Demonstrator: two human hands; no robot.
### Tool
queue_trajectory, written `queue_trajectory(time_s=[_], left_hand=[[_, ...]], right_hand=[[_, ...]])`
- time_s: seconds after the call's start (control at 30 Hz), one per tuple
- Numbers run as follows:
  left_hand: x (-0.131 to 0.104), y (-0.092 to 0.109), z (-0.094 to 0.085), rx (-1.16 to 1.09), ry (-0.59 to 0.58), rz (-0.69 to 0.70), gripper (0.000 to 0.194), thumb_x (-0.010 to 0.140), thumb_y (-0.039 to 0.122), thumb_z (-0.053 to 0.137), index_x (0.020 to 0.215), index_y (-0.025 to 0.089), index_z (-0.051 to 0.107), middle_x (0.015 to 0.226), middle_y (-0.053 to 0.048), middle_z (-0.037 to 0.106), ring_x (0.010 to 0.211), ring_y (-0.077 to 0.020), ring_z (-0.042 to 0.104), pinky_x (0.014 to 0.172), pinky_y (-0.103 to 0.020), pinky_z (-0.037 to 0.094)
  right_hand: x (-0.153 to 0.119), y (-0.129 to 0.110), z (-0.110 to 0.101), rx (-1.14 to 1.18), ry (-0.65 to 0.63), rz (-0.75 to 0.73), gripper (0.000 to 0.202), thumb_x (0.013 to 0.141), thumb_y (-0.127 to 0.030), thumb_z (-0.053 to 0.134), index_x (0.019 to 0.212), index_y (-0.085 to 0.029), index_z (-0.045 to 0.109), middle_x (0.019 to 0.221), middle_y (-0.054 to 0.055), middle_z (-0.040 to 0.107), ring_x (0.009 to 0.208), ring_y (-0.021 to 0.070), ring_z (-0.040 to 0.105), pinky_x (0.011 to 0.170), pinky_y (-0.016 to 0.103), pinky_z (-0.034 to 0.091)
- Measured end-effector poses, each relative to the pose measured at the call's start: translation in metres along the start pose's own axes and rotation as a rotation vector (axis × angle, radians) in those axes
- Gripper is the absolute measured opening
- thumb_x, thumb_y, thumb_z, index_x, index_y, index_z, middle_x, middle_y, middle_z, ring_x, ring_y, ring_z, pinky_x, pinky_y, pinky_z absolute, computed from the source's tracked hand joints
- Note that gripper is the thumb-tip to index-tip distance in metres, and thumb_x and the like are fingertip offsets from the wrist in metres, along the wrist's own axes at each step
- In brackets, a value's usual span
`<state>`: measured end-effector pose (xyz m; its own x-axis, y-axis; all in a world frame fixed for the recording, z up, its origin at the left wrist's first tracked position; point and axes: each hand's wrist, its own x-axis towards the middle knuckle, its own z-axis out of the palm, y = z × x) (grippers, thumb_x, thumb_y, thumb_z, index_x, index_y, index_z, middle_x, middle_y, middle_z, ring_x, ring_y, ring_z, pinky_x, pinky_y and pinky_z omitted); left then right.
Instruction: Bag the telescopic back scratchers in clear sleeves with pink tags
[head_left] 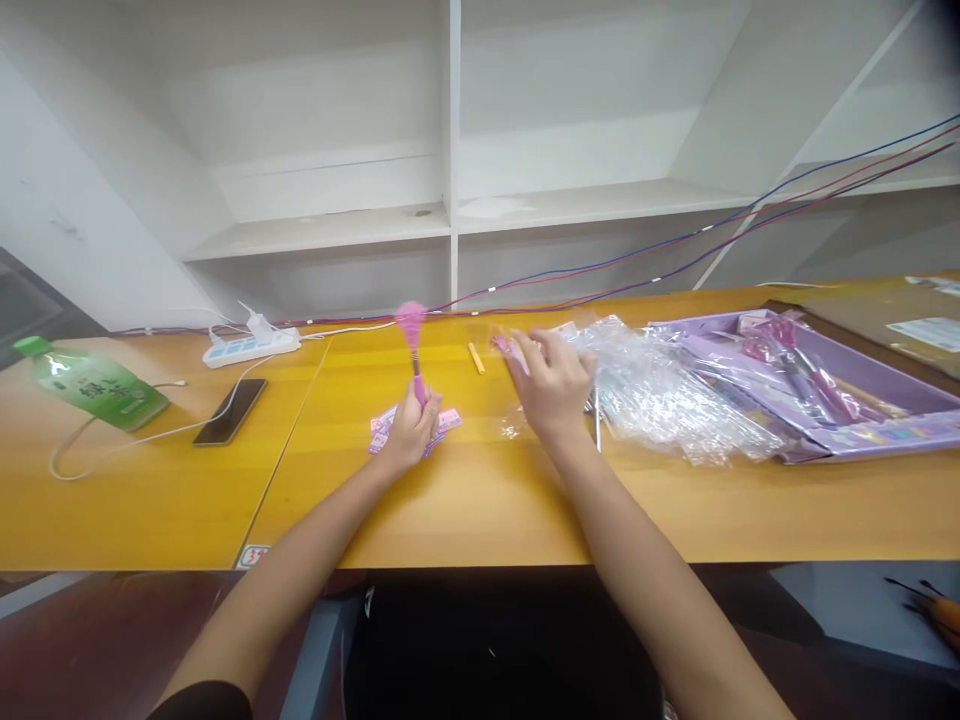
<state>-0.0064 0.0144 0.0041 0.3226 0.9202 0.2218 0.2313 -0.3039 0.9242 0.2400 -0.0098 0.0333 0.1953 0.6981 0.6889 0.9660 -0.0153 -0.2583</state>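
Note:
My left hand (415, 428) is closed round the pink handle of a brush (411, 325), which stands upright with a round pink head and a metal neck. Just under that hand, several small pink and purple printed cards (448, 420) lie on the table. My right hand (553, 380) is smeared by motion, its fingers bent, at the left edge of a pile of clear plastic bags (660, 385). Right at its fingertips is a small pink-purple item (510, 348); whether the fingers grip it is unclear. A short yellow strip (476, 358) lies between the hands.
To the right, a purple box (885, 440) holds pink wrapped items, beside brown cardboard (840, 305). At left are a green bottle (97, 385), a phone (231, 411) and a white power strip (251, 345). Cables run along the back under white shelves (322, 230).

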Motion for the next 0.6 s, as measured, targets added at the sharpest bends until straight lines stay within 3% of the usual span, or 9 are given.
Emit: queue_trajectory(time_s=[0.1,0.2,0.37,0.5,0.6], left_hand=[[0.002,0.002,0.007,-0.292,0.018,0.002,0.05,0.09,0.065,0.075,0.097,0.023,0.049,0.07,0.005,0.059,0.063,-0.0129,0.062,0.067,-0.028,0.051],[0.005,0.007,0.01,-0.417,0.064,-0.002,0.06,0.076,0.058,0.091,0.11,0.019,0.06,0.081,0.0,0.07,0.076,-0.0171,0.072,0.08,-0.032,0.058],[0.012,-0.001,0.011,-0.501,0.16,-0.076,0.069,0.072,0.052,0.097,0.123,0.012,0.07,0.074,0.001,0.069,0.066,-0.0106,0.061,0.069,-0.026,0.051],[0.017,-0.013,0.01,-0.542,0.176,-0.182,0.072,0.067,0.055,0.099,0.117,0.011,0.074,0.084,-0.003,0.073,0.063,-0.0086,0.059,0.062,-0.024,0.047],[0.018,-0.017,0.008,-0.517,0.162,-0.2,0.071,0.067,0.056,0.099,0.118,0.013,0.074,0.081,-0.003,0.072,0.061,-0.0099,0.059,0.06,-0.024,0.047]], right_hand=[[-0.014,-0.022,0.007,0.08,-0.087,-0.107,0.046,0.113,-0.034,0.045,0.154,-0.033,0.066,0.147,0.014,0.069,0.131,0.0312,0.064,0.105,0.045,0.036],[-0.026,-0.037,0.014,0.132,-0.157,-0.226,0.046,0.114,-0.033,0.041,0.154,-0.035,0.064,0.149,0.011,0.069,0.124,0.0286,0.067,0.101,0.044,0.036],[-0.033,-0.055,0.019,0.124,-0.169,-0.381,0.044,0.116,-0.028,0.035,0.144,-0.028,0.069,0.134,0.01,0.077,0.109,0.0241,0.067,0.09,0.04,0.035],[-0.02,-0.042,0.013,0.162,-0.106,-0.384,0.035,0.113,-0.04,0.05,0.127,-0.02,0.075,0.122,0.014,0.077,0.108,0.0254,0.067,0.094,0.04,0.037],[-0.01,-0.013,0.0,0.085,-0.214,-0.298,0.051,0.1,-0.056,0.069,0.133,-0.016,0.071,0.134,0.02,0.07,0.123,0.0351,0.062,0.103,0.046,0.039]])
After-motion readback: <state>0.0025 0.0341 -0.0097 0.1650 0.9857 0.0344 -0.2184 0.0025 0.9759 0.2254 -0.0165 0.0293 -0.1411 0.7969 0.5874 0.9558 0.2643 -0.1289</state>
